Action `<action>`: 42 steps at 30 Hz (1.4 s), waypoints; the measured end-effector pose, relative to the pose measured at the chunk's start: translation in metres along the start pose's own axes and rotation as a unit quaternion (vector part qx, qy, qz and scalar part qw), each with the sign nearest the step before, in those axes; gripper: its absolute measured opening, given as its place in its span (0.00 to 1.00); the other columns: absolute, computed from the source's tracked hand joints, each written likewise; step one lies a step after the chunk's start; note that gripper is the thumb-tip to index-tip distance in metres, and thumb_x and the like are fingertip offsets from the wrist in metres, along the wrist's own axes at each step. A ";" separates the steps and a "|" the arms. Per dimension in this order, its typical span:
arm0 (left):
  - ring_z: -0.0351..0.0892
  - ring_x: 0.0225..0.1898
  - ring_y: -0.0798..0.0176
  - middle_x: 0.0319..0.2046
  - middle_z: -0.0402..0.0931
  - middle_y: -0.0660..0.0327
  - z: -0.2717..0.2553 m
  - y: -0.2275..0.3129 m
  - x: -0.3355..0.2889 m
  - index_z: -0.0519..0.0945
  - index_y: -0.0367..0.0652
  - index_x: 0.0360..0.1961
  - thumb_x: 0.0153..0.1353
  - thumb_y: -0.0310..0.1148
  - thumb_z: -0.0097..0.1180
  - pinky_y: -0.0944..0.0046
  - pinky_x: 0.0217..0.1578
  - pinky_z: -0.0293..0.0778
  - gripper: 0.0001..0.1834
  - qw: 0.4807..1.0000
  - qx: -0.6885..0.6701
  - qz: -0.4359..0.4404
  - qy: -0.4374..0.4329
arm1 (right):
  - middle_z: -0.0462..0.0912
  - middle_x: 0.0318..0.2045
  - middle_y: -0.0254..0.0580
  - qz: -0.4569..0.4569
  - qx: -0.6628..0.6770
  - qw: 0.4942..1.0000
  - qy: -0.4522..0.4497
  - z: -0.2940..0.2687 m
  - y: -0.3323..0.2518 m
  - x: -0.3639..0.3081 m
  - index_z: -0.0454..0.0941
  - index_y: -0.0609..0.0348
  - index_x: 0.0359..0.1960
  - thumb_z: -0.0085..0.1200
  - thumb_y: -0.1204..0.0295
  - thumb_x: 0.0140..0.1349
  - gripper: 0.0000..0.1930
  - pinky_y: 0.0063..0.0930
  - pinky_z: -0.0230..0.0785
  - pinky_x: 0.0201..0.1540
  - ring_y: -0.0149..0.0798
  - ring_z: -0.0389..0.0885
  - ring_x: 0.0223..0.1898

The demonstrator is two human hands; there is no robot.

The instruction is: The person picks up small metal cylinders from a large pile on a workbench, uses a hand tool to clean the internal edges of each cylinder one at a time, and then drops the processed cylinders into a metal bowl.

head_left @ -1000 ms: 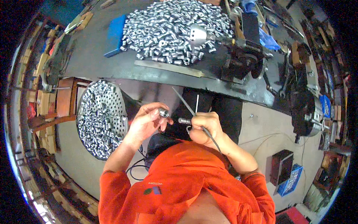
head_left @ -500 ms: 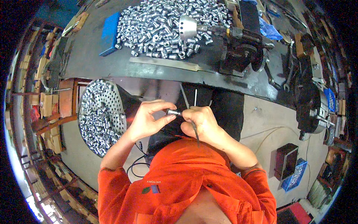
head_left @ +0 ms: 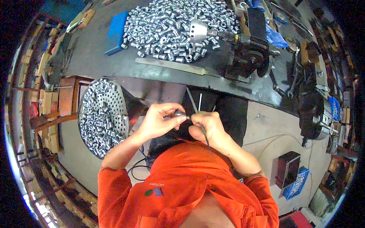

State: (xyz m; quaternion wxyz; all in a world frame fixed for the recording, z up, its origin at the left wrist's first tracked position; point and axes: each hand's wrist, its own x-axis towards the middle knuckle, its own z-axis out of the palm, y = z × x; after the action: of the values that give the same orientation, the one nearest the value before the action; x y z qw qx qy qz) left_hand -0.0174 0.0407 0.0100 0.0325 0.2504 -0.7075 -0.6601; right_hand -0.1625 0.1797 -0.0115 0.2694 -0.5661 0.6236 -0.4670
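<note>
Thumb and fingers of my left hand (head_left: 157, 121) pinch a small metal bushing (head_left: 179, 113) in front of my body. Close to its right, my right hand (head_left: 208, 124) is closed around a slim dark tool (head_left: 206, 136). The tool's rear end trails out below my fist, and its small tip points toward the bushing. Most of the tool is hidden by my fingers, so its exact kind does not show. Both hands are over my lap, in front of the bench edge.
A pile of metal bushings (head_left: 167, 30) covers the bench (head_left: 87, 60) beside a blue tray (head_left: 116, 33). A geared fixture (head_left: 251, 57) and wrenches (head_left: 292, 78) lie to the right. At left stands a perforated stool seat (head_left: 110, 97) heaped with bushings. A blue bin (head_left: 296, 184) sits on the floor.
The bushing has turned in my left fingers, and its shiny side shows less. My right hand has shifted slightly right and down with the tool. The whole view has moved a little.
</note>
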 end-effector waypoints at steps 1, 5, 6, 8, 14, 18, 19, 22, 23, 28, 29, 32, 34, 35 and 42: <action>0.75 0.26 0.76 0.24 0.77 0.64 0.002 -0.001 -0.001 0.78 0.34 0.36 0.55 0.25 0.59 0.73 0.27 0.72 0.08 1.000 -0.001 0.002 0.006 | 0.70 0.14 0.48 -0.002 0.003 1.000 0.009 0.002 0.000 0.000 0.65 0.61 0.14 0.54 0.74 0.40 0.09 0.41 0.62 0.20 0.52 0.73 0.18; 0.77 0.27 0.72 0.26 0.78 0.63 -0.001 -0.006 -0.001 0.78 0.34 0.36 0.55 0.25 0.59 0.71 0.28 0.73 0.08 0.999 0.019 0.032 -0.011 | 0.63 0.12 0.34 0.081 0.172 0.982 -0.011 0.013 0.013 -0.006 0.61 0.59 0.12 0.51 0.76 0.42 0.10 0.30 0.53 0.18 0.32 0.63 0.15; 0.78 0.28 0.70 0.27 0.79 0.62 -0.003 -0.005 0.000 0.78 0.35 0.35 0.54 0.25 0.60 0.70 0.29 0.74 0.08 0.998 0.030 0.046 -0.024 | 0.61 0.12 0.30 0.123 0.251 0.960 -0.032 0.013 0.015 -0.007 0.60 0.59 0.12 0.49 0.78 0.43 0.11 0.27 0.51 0.19 0.26 0.59 0.15; 0.80 0.31 0.67 0.29 0.80 0.60 -0.007 0.004 0.001 0.78 0.36 0.36 0.53 0.25 0.61 0.68 0.32 0.75 0.09 0.986 0.103 0.127 -0.041 | 0.58 0.12 0.24 0.143 0.279 0.947 -0.076 0.009 0.018 -0.007 0.59 0.56 0.11 0.49 0.74 0.45 0.11 0.24 0.46 0.19 0.21 0.56 0.17; 0.79 0.36 0.62 0.30 0.79 0.59 -0.011 0.019 0.010 0.79 0.39 0.35 0.48 0.26 0.63 0.63 0.39 0.73 0.11 0.968 0.168 0.164 -0.085 | 0.61 0.13 0.23 0.171 0.254 0.949 -0.081 -0.008 0.014 -0.014 0.60 0.55 0.11 0.49 0.74 0.47 0.13 0.22 0.48 0.18 0.20 0.59 0.18; 0.74 0.37 0.72 0.36 0.77 0.62 -0.031 0.012 0.005 0.77 0.34 0.35 0.51 0.20 0.59 0.69 0.39 0.71 0.09 0.997 -0.031 0.076 0.003 | 0.59 0.11 0.28 0.160 0.271 0.949 -0.007 -0.015 0.017 -0.023 0.55 0.59 0.10 0.47 0.82 0.45 0.14 0.23 0.45 0.17 0.22 0.55 0.15; 0.76 0.29 0.70 0.28 0.76 0.62 -0.035 0.004 0.009 0.78 0.36 0.34 0.48 0.21 0.60 0.70 0.32 0.72 0.10 0.981 0.097 0.163 0.049 | 0.55 0.10 0.30 0.084 0.124 0.987 0.052 -0.013 0.012 -0.022 0.51 0.59 0.10 0.46 0.88 0.41 0.16 0.22 0.42 0.16 0.23 0.52 0.13; 0.75 0.25 0.57 0.24 0.71 0.58 -0.040 -0.001 0.011 0.78 0.40 0.32 0.41 0.23 0.60 0.62 0.27 0.71 0.12 0.898 0.360 0.206 0.144 | 0.56 0.09 0.33 -0.017 0.157 0.986 0.051 -0.025 -0.008 -0.020 0.49 0.58 0.10 0.47 0.87 0.37 0.18 0.26 0.42 0.15 0.29 0.53 0.11; 0.74 0.25 0.54 0.24 0.70 0.58 -0.039 -0.006 0.012 0.78 0.41 0.31 0.39 0.24 0.60 0.59 0.27 0.71 0.13 0.882 0.385 0.215 0.164 | 0.56 0.09 0.34 -0.036 0.225 0.973 0.036 -0.025 -0.015 -0.022 0.48 0.57 0.10 0.49 0.84 0.36 0.18 0.27 0.41 0.15 0.32 0.53 0.10; 0.74 0.27 0.52 0.23 0.68 0.58 -0.038 -0.011 0.018 0.78 0.42 0.31 0.35 0.25 0.60 0.55 0.26 0.70 0.15 0.858 0.429 0.213 0.185 | 0.58 0.09 0.35 -0.130 0.177 0.975 -0.010 -0.022 -0.026 -0.015 0.50 0.57 0.10 0.46 0.80 0.35 0.15 0.27 0.44 0.14 0.34 0.57 0.10; 0.74 0.27 0.52 0.23 0.68 0.58 -0.038 -0.011 0.019 0.78 0.43 0.30 0.35 0.25 0.60 0.55 0.26 0.70 0.15 0.855 0.434 0.217 0.182 | 0.59 0.09 0.35 -0.132 0.165 0.977 -0.007 -0.018 -0.024 -0.016 0.50 0.57 0.10 0.46 0.80 0.34 0.14 0.27 0.44 0.14 0.34 0.57 0.10; 0.74 0.27 0.52 0.22 0.67 0.58 -0.037 -0.012 0.020 0.78 0.43 0.30 0.34 0.25 0.60 0.56 0.26 0.70 0.15 0.842 0.446 0.242 0.183 | 0.59 0.09 0.36 -0.100 0.199 0.975 -0.007 -0.013 -0.019 -0.015 0.50 0.57 0.10 0.46 0.80 0.34 0.14 0.27 0.44 0.14 0.33 0.58 0.10; 0.73 0.26 0.52 0.22 0.67 0.58 -0.037 -0.013 0.022 0.78 0.43 0.29 0.33 0.25 0.60 0.56 0.26 0.70 0.15 0.835 0.452 0.254 0.183 | 0.58 0.09 0.36 -0.061 0.228 0.971 -0.022 -0.015 -0.019 -0.012 0.50 0.57 0.10 0.47 0.81 0.34 0.15 0.26 0.44 0.15 0.32 0.57 0.10; 0.73 0.26 0.53 0.22 0.67 0.58 -0.037 -0.016 0.022 0.78 0.43 0.29 0.33 0.25 0.60 0.56 0.26 0.70 0.15 0.833 0.456 0.255 0.182 | 0.58 0.09 0.36 -0.041 0.242 0.969 -0.029 -0.016 -0.020 -0.011 0.50 0.58 0.10 0.47 0.81 0.34 0.15 0.26 0.44 0.15 0.32 0.56 0.10; 0.72 0.24 0.53 0.20 0.66 0.59 -0.041 -0.020 0.029 0.77 0.41 0.26 0.32 0.25 0.59 0.57 0.24 0.69 0.13 0.852 0.417 0.261 0.178 | 0.57 0.10 0.30 0.006 0.290 0.957 0.000 -0.016 -0.015 -0.009 0.55 0.57 0.10 0.48 0.76 0.47 0.15 0.23 0.45 0.16 0.22 0.56 0.14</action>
State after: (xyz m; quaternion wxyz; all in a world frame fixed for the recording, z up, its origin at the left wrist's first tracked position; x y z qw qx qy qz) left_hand -0.0212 -0.0089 -0.0121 0.2209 0.1598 -0.9380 -0.2142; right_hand -0.1682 0.1937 0.0066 0.4243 -0.4601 0.4647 -0.6263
